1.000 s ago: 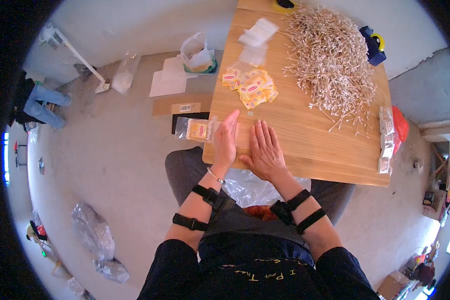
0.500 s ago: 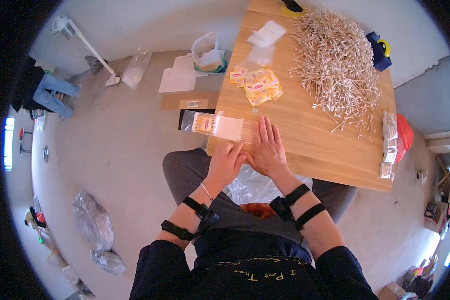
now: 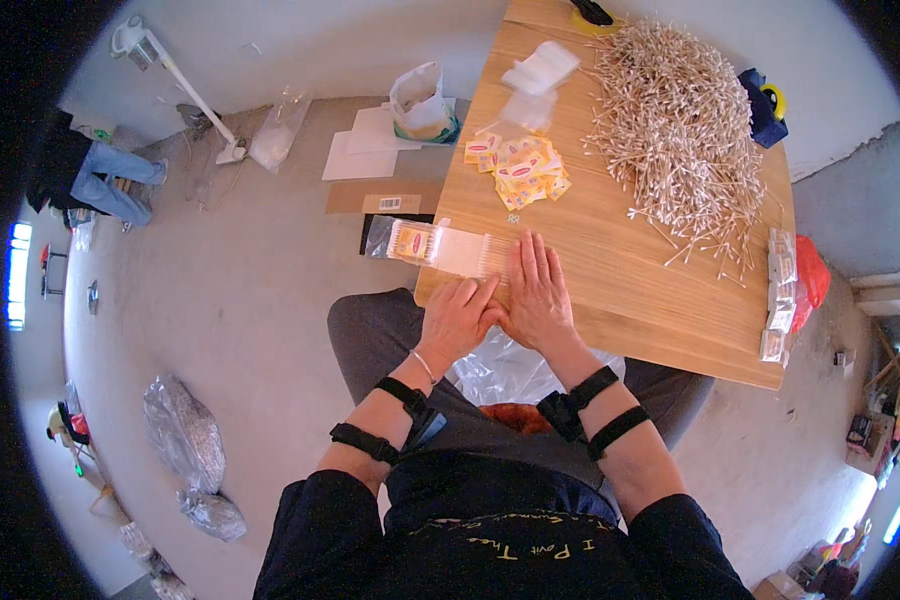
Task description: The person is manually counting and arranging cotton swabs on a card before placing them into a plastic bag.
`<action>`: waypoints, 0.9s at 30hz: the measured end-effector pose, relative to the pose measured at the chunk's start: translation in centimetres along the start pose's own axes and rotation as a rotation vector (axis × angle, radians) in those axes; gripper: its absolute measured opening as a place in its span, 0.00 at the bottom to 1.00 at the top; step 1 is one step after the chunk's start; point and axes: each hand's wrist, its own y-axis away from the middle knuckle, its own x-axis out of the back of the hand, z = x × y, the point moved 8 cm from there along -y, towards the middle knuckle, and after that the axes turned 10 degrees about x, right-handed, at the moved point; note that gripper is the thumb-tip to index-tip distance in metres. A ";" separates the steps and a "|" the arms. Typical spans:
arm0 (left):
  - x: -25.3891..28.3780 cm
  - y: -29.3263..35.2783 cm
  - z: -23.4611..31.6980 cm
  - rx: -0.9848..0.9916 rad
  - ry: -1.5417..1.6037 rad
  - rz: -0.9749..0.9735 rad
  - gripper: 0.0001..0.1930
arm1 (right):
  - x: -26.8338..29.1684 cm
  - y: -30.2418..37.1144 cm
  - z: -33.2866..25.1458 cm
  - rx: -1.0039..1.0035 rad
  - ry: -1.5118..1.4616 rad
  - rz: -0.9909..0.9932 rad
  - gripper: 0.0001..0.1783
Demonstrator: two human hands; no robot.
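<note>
A row of cotton swabs lies near the table's front left corner, beside a blank white card. To their left is a clear sleeve holding swabs and a yellow printed card; it reaches past the table edge. My right hand lies with fingers stretched out along the right side of the row. My left hand is closed at the row's near end, its fingers bent and touching my right thumb. Whatever is under its fingertips is hidden.
A large heap of loose cotton swabs covers the table's back right. Yellow printed cards and clear sleeves lie at the back left. Filled packs line the right edge, beside a red bag. Clear plastic covers my lap.
My left hand has shifted slightly right, and its fingers have come down over the near end of the swab row. My right hand stays almost in place.
</note>
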 end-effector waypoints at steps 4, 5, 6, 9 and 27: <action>-0.2 -0.1 -0.1 0.029 -0.007 -0.012 0.27 | 0.0 0.0 0.1 -0.006 -0.031 0.044 0.51; -0.1 -0.1 0.1 0.029 -0.007 -0.012 0.27 | 0.0 0.0 0.1 -0.006 -0.031 0.044 0.51; -0.3 -0.2 0.1 0.052 -0.021 -0.040 0.28 | 0.0 0.0 0.1 -0.003 -0.022 0.048 0.51; -0.3 -0.4 0.0 0.078 -0.039 -0.076 0.28 | 0.1 0.0 0.1 0.000 -0.034 0.030 0.48; -1.0 -1.4 -0.1 0.153 -0.074 -0.165 0.28 | -0.4 0.0 0.2 0.004 -0.012 0.064 0.43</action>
